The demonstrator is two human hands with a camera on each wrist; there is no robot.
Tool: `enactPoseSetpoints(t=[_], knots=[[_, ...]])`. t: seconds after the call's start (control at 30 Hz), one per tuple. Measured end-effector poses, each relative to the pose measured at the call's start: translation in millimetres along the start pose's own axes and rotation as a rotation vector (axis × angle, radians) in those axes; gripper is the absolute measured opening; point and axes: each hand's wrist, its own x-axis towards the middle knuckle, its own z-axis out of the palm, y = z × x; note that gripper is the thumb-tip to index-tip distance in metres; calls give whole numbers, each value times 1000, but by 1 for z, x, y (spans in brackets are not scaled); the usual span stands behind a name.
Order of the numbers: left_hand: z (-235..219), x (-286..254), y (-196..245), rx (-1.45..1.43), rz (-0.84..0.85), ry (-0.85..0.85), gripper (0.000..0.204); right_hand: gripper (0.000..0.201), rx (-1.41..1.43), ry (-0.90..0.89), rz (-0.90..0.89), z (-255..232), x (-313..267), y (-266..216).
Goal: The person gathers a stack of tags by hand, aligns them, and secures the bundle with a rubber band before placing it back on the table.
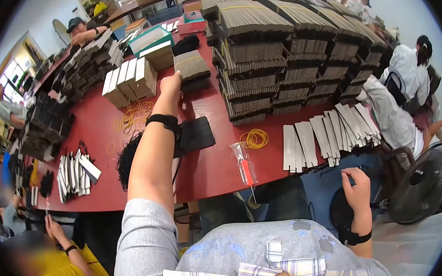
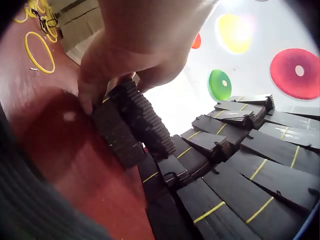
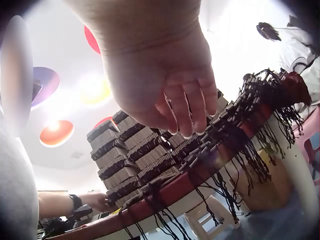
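Note:
My left hand (image 1: 171,84) reaches across the red table and grips the near left corner of a bundle of dark tags (image 1: 191,66) bound by a yellow rubber band. In the left wrist view, the fingers and thumb of that hand (image 2: 132,62) curl round one end of the bundle (image 2: 119,134), whose ridged side shows stacked layers. Off the table's front edge, my right hand (image 1: 357,189) hangs with loosely bent fingers and nothing in it. The right wrist view shows this hand (image 3: 162,87) near the fringe of black strings (image 3: 220,190).
Tall stacks of banded tags (image 1: 256,57) rise right of the bundle. Loose pale tags (image 1: 330,134) fan out at the front right. Rubber bands (image 1: 255,139), a red-handled tool (image 1: 246,170), and black pieces (image 1: 197,134) lie nearer. A fan (image 1: 422,184) stands right.

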Motion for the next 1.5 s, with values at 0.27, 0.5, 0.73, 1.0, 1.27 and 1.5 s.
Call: enactPoseSetpoints(t=[0.27,0.5,0.73,1.0,1.27,1.5], knots=[[-6,18,-10,12,12,79,42,6,45,38,-115,7,16,12],[-15,-45,18,245,49,12,45,16,146,-68,-52,37,47,-35],[-11,-186,32,27,321,-95,49,52,-262,-147,62,94,72,-53],[49,-297,-30,236,167,-635,46,44,-123,-523,107,82,107,-51],[101,-322,-42,7,-173,-762,63,44,80,-326,124,93,104,-38],[103,-320,-49,-37,-208,-727,60,42,13,-93,112,68,95,-41]])
